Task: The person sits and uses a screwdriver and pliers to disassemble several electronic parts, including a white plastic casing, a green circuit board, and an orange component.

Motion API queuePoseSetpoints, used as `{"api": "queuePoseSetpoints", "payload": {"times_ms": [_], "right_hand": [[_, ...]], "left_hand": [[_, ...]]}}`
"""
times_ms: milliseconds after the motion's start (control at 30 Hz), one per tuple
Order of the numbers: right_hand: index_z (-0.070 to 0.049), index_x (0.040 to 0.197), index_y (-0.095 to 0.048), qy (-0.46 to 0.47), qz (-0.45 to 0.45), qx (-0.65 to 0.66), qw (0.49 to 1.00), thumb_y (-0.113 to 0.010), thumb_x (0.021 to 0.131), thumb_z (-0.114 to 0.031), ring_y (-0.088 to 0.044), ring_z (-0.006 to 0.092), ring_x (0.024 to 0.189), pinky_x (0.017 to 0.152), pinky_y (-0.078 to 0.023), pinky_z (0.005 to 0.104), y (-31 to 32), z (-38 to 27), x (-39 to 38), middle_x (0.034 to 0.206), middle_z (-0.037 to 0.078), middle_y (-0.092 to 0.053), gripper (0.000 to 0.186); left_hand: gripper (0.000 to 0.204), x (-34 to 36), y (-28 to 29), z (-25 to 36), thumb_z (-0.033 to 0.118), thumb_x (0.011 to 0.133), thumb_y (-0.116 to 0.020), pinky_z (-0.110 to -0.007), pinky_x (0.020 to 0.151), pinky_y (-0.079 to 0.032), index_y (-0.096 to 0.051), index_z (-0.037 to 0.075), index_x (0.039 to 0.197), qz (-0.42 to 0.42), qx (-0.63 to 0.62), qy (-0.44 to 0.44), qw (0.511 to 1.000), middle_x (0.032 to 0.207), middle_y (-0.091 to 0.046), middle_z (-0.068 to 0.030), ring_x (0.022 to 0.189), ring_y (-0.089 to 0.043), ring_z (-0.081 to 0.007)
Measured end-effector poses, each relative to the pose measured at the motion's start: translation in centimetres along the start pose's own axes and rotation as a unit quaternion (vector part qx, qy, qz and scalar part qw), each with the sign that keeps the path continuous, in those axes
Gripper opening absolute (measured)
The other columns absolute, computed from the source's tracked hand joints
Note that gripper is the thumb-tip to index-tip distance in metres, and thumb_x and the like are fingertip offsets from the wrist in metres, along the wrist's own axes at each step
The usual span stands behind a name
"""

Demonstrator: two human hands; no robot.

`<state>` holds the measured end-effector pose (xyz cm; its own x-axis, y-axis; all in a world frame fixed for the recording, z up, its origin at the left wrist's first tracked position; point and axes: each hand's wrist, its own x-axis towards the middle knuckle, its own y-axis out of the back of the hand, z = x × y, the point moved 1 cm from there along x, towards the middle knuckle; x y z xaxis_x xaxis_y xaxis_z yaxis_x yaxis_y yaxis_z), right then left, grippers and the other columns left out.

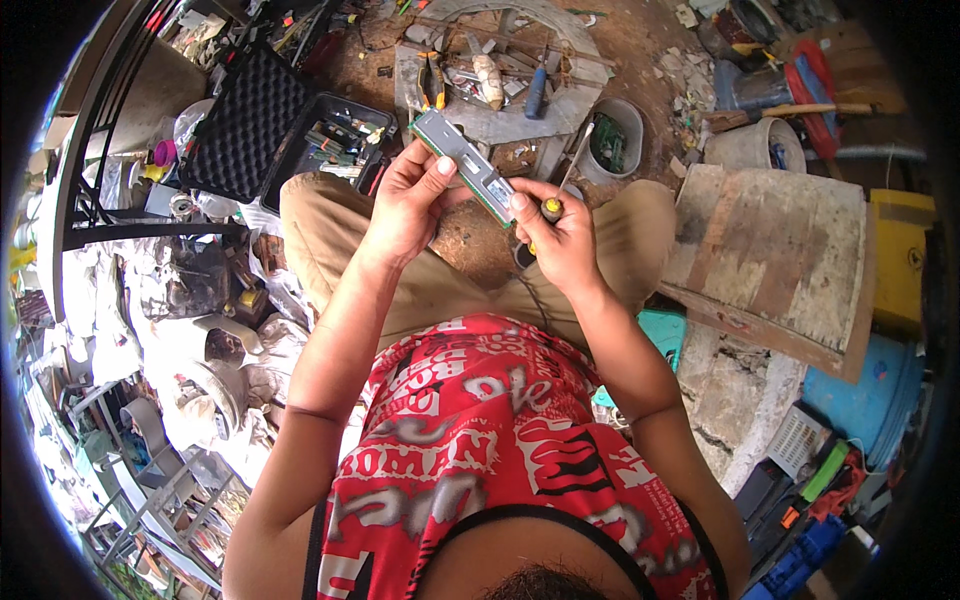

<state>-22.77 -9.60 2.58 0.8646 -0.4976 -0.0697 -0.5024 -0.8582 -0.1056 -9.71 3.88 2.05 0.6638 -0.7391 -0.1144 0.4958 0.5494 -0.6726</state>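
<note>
- Head view: nearest is the red shirt (pixel 440 400), covered with large white and black lettering.
- Beyond it, the right hand (pixel 560 235) pinches the lower end of a long board with a grey metal cover (pixel 452 148), and also keeps a yellow-and-black tool (pixel 551 209) between its fingers.
- The left hand (pixel 408 205) grasps the same board near its upper end, the thumb on the cover. The board is above the lap, tilted.
- The cover looks fully on, so I judge the step as holding or examining before opening; the next move calls for a firm left grip while the tool's tip finds an edge.
- On the board is a pale label (pixel 497 190); its print is too small to read.
- Farther, an open black case (pixel 262 185) and a pail (pixel 606 177) both contain green boards.
- Farthest are orange-handled pliers (pixel 430 80) and a blue-handled screwdriver (pixel 536 90); on these I read no writing.
</note>
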Motion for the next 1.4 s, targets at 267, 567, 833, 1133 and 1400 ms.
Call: {"api": "queuePoseSetpoints", "payload": {"times_ms": [267,567,833,1133,1400], "right_hand": [[-0.004,0.107,-0.068,0.008,-0.004,-0.015,1.0,-0.064,0.092,-0.022,-0.048,0.0026,0.057,0.052,-0.04,0.0191,0.6,0.5,0.6,0.067,-0.004,-0.058,0.024],[-0.005,0.106,-0.068,0.011,-0.013,-0.011,1.0,-0.063,0.093,-0.024,-0.049,0.0028,0.057,0.052,-0.04,0.0192,0.6,0.1,0.9,0.067,-0.004,-0.058,0.024],[-0.005,0.105,-0.067,0.009,0.001,0.0,1.0,-0.064,0.092,-0.023,-0.051,0.0035,0.058,0.053,-0.042,0.0194,0.6,-0.5,1.0,0.07,-0.002,-0.059,0.022],[-0.006,0.104,-0.067,0.006,0.003,0.024,1.0,-0.064,0.092,-0.022,-0.05,0.0032,0.059,0.054,-0.042,0.0187,0.7,-0.6,0.9,0.071,-0.003,-0.059,0.02],[-0.006,0.104,-0.067,0.004,0.003,0.033,0.999,-0.063,0.092,-0.021,-0.05,0.003,0.059,0.054,-0.042,0.0185,0.8,-0.5,0.9,0.072,-0.003,-0.059,0.02]], "left_hand": [[0.033,0.1,-0.1,-0.1,0.005,0.093,-0.056,-0.03,0.085,-0.056,-0.05,0.005,0.125,-0.006,0.03,0.013,0.999,0.112,-0.063,-0.0059,0.101,-0.063,-0.0167],[0.041,0.1,0.3,-0.2,0.002,0.093,-0.054,-0.026,0.082,-0.057,-0.045,0.005,0.133,-0.006,0.026,0.037,0.999,0.113,-0.063,-0.0062,0.103,-0.062,-0.0157],[0.039,-0.3,0.0,-0.1,0.003,0.093,-0.054,-0.027,0.081,-0.058,-0.046,0.005,0.131,-0.013,0.006,0.013,1.0,0.11,-0.063,-0.0068,0.102,-0.063,-0.0162],[0.038,-0.5,-0.3,-0.2,0.002,0.093,-0.055,-0.027,0.08,-0.058,-0.047,0.004,0.129,0.0,0.007,0.014,1.0,0.108,-0.063,-0.0076,0.099,-0.063,-0.0161],[0.037,-0.5,-0.3,-0.3,0.001,0.093,-0.055,-0.027,0.08,-0.059,-0.048,0.005,0.129,-0.007,0.003,0.011,1.0,0.109,-0.063,-0.008,0.1,-0.064,-0.0167]]}}
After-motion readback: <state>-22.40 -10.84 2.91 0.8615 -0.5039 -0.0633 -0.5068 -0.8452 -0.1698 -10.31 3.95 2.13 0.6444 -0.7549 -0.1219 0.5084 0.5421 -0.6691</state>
